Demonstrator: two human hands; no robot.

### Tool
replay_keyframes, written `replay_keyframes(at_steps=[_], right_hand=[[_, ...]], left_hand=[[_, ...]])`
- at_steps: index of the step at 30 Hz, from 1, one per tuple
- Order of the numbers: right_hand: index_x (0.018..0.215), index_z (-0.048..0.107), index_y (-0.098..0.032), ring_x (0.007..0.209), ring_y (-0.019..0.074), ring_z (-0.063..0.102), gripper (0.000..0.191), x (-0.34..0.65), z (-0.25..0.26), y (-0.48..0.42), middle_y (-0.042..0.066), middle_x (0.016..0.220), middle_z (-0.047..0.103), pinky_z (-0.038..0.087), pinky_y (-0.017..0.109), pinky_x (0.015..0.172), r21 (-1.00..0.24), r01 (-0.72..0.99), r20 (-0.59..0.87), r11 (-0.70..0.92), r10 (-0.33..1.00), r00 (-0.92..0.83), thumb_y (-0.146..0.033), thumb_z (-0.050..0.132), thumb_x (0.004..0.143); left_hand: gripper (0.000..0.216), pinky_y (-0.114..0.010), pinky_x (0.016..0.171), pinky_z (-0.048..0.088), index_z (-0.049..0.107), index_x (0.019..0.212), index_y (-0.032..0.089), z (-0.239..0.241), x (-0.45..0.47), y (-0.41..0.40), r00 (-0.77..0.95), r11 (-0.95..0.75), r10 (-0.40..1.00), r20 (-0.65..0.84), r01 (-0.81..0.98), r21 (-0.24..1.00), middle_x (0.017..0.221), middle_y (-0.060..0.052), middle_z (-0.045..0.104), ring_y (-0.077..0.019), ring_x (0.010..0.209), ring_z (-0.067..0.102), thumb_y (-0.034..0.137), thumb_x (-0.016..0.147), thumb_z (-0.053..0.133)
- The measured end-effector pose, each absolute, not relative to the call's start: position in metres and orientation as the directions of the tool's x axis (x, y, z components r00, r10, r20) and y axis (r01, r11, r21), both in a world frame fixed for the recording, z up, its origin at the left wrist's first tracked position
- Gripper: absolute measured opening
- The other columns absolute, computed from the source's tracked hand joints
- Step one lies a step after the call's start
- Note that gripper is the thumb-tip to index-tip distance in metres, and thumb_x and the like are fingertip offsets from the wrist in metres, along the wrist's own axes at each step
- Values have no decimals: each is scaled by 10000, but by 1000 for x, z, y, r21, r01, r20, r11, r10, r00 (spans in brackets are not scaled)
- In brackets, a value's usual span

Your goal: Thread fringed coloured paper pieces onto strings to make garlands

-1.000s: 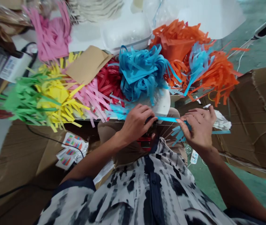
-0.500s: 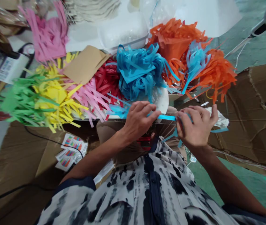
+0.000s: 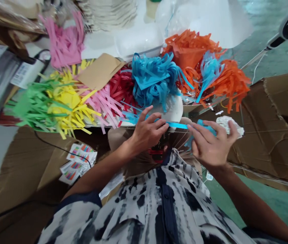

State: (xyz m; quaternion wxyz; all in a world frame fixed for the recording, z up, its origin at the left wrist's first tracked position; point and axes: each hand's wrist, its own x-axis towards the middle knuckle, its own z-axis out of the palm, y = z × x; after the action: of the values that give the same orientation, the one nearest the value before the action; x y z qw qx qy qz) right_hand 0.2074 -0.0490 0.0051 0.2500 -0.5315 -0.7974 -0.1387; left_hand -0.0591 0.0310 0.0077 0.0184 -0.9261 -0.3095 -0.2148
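Note:
My left hand (image 3: pixel 147 130) and my right hand (image 3: pixel 211 144) hold a blue fringed paper strip (image 3: pixel 178 125) stretched between them, close in front of my chest. The left fingers pinch its uncut band; loose blue fringe trails out to the left of that hand. The right hand is curled round a gathered wad of the same blue fringe (image 3: pixel 204 126), with its thumb spread. A white paper plate (image 3: pixel 175 110) lies just beyond the strip, under a heap of blue fringe (image 3: pixel 154 79).
Heaps of fringed paper crowd the table: green (image 3: pixel 33 106), yellow (image 3: pixel 67 100), pink (image 3: pixel 66 42), red (image 3: pixel 120 86), orange (image 3: pixel 202 61). A brown card piece (image 3: pixel 99 71) lies on them. Cardboard box flaps (image 3: pixel 278 115) stand at right; printed packets (image 3: pixel 79 161) lie lower left.
My right hand has rolled and gathered more blue fringe into its palm, rising slightly. The left hand has shifted a little along the strip. The view has tilted slightly.

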Motion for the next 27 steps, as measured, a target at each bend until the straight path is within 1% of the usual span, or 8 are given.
replay_keyframes(at_steps=[3,5,9,11,14,19,23,27], right_hand=[[1211,727,-302,1170,328,666,282,190,3,-43,-12,1164,822,249,591,1184,-85,910,502,406,806,-313,-236,683,940],[1145,747,-300,1148,311,662,201,188,0,-39,-28,1140,823,282,558,1147,-124,914,477,386,831,-287,-257,669,965],[1081,786,-293,1183,305,640,153,197,-1,-31,-11,1095,823,328,501,1064,-264,897,411,355,883,-228,-323,660,1000],[1058,797,-290,1186,296,637,162,201,2,-27,1,1081,821,334,482,1038,-319,881,383,348,898,-216,-346,652,1012],[1027,799,-295,1180,285,637,181,202,7,-22,6,1068,819,330,473,1030,-358,867,357,348,909,-217,-365,632,1026],[982,749,-262,1132,285,629,237,204,1,-20,41,1042,794,309,475,1031,-289,898,356,332,908,-221,-387,560,1054],[974,692,-234,1109,307,595,266,206,-3,-23,66,1009,745,300,489,1025,-230,936,346,267,921,-177,-417,518,1058],[942,661,-228,1078,319,561,264,206,4,-21,74,974,710,285,495,993,-186,955,296,232,940,-171,-409,507,1056]], left_hand=[[224,-604,1260,306,765,1025,267,14,-51,31,703,-802,573,423,587,110,997,-2,777,-240,1147,646,204,1019,550],[206,-567,1223,343,759,1004,268,16,-44,32,691,-795,586,423,591,137,1016,-3,780,-237,1146,639,214,1026,561],[173,-437,980,452,737,1011,245,12,-30,39,734,-815,575,363,553,172,1009,-27,780,-226,1050,640,287,1056,575],[196,-417,877,439,721,983,224,8,-25,44,755,-822,565,333,551,146,962,-39,766,-232,970,636,319,1062,570],[186,-413,830,408,697,982,210,3,-23,47,754,-810,577,315,577,106,936,-51,743,-239,916,624,273,1067,544],[229,-426,861,394,685,976,200,3,-24,47,725,-781,618,305,611,130,944,-66,737,-252,936,622,275,1083,497],[222,-447,916,387,690,980,208,4,-30,50,690,-750,658,301,633,190,997,-63,750,-257,983,617,356,1069,549],[222,-467,919,375,696,952,203,7,-36,52,634,-691,723,274,681,245,992,-77,735,-274,1008,596,365,1051,582]])
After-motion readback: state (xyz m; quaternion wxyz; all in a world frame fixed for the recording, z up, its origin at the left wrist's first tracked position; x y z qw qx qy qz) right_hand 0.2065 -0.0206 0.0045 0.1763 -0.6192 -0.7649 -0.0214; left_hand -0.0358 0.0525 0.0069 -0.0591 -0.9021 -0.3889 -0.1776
